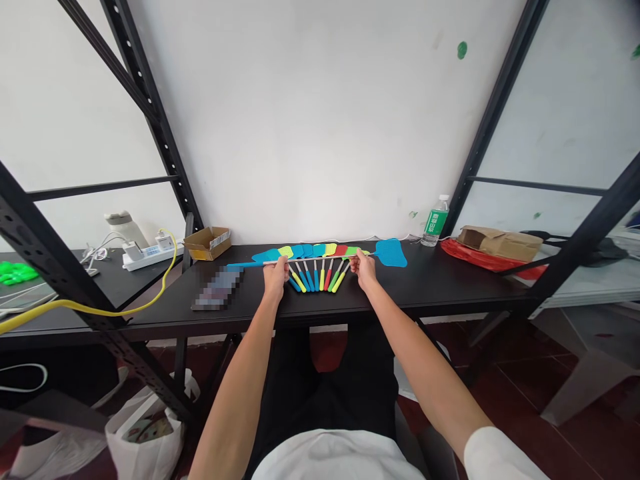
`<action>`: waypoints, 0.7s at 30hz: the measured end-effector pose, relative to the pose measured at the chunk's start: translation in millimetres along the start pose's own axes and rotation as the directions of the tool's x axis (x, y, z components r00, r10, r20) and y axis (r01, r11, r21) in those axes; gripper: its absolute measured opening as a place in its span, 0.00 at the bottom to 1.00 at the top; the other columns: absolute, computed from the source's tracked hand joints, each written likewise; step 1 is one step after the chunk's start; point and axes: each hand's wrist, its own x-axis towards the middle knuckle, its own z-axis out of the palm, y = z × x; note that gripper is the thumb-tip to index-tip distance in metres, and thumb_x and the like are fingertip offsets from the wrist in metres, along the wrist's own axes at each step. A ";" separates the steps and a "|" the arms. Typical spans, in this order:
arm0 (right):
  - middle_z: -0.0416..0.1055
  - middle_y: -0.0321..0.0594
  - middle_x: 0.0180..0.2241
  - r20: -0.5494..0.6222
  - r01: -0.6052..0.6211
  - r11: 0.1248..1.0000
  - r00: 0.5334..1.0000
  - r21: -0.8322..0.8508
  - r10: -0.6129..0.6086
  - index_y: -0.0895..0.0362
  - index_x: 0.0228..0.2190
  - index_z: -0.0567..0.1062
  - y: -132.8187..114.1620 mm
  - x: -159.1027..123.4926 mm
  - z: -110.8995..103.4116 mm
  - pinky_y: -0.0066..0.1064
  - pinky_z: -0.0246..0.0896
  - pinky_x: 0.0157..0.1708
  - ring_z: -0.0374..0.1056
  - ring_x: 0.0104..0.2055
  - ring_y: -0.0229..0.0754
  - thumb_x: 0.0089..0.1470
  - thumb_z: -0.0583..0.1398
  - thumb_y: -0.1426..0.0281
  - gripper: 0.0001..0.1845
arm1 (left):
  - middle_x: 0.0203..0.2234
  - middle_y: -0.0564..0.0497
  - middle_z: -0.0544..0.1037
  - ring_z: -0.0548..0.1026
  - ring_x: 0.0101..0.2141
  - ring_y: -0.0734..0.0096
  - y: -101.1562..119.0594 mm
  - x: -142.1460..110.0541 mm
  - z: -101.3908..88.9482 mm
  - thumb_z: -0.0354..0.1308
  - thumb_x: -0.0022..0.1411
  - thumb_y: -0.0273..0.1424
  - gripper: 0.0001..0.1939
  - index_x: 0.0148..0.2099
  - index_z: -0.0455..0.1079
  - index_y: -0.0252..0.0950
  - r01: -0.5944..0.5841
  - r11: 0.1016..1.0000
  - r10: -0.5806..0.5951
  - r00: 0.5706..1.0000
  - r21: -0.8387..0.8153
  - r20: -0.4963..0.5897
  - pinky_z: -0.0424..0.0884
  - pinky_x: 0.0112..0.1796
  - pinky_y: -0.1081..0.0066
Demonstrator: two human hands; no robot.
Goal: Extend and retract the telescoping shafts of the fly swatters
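Observation:
A blue fly swatter (391,253) is held level across my front, its flat head to the right and its blue handle to the left. My left hand (276,273) is closed round its thin metal rod near the handle. Closer to the head, my right hand (364,268) pinches the same rod. Beneath and behind it, several more fly swatters (327,279) lie fanned out on the black table (400,293). Their blue, yellow, red and green handles point toward me, and their heads overlap at the back. My forearms and the held rod hide parts of the fan.
A blurred-out flat object (219,289) and an open cardboard box (207,243) are on the left. A water bottle (436,221) stands at the back right, near a brown paper package (500,241). A yellow cable (150,297) crosses the left shelf post.

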 end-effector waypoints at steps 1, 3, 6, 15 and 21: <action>0.67 0.36 0.15 0.006 0.004 1.000 1.000 -0.015 -0.004 0.56 0.20 0.70 0.1 -0.3 0.0 0.26 0.51 0.14 0.58 0.15 0.32 0.55 0.61 0.53 0.21 | 0.14 0.56 0.61 0.54 0.14 0.81 -0.1 0.0 -0.2 0.62 0.55 0.36 0.17 0.21 0.60 0.37 -0.001 1.000 0.001 1.000 -0.003 0.007 0.49 0.16 0.75; 0.67 0.36 0.15 0.011 0.010 0.999 1.000 -0.031 -0.009 0.55 0.21 0.70 0.5 -0.6 0.1 0.26 0.51 0.14 0.57 0.15 0.32 0.55 0.60 0.52 0.22 | 0.14 0.56 0.61 0.55 0.14 0.81 0.2 -0.7 -0.1 0.63 0.55 0.38 0.18 0.21 0.61 0.37 0.000 1.000 0.000 1.000 -0.004 0.029 0.50 0.16 0.75; 0.67 0.36 0.14 0.008 0.013 1.000 1.000 -0.015 -0.013 0.56 0.20 0.70 0.9 -0.7 0.3 0.25 0.50 0.14 0.57 0.14 0.32 0.56 0.60 0.52 0.23 | 0.14 0.55 0.61 0.56 0.15 0.81 1.7 -3.1 0.9 0.64 0.55 0.40 0.19 0.21 0.62 0.36 -0.005 1.000 0.005 0.997 0.001 0.072 0.51 0.16 0.75; 0.68 0.37 0.15 0.057 0.007 0.999 0.998 -0.040 -0.005 0.56 0.20 0.72 0.7 -1.1 0.8 0.25 0.51 0.14 0.58 0.15 0.32 0.54 0.62 0.55 0.20 | 0.14 0.53 0.63 0.59 0.16 0.78 8.0 -10.7 3.8 0.65 0.56 0.42 0.20 0.21 0.66 0.35 -0.048 0.997 0.031 0.972 0.066 0.233 0.53 0.17 0.75; 0.70 0.37 0.15 -0.016 -0.012 1.000 1.000 0.004 0.012 0.56 0.21 0.72 1.2 1.5 1.4 0.25 0.52 0.12 0.58 0.14 0.33 0.54 0.63 0.57 0.18 | 0.13 0.55 0.59 0.56 0.16 0.80 9.2 -12.5 5.7 0.63 0.58 0.41 0.21 0.20 0.64 0.35 -0.039 0.997 0.022 0.971 0.070 0.236 0.52 0.18 0.75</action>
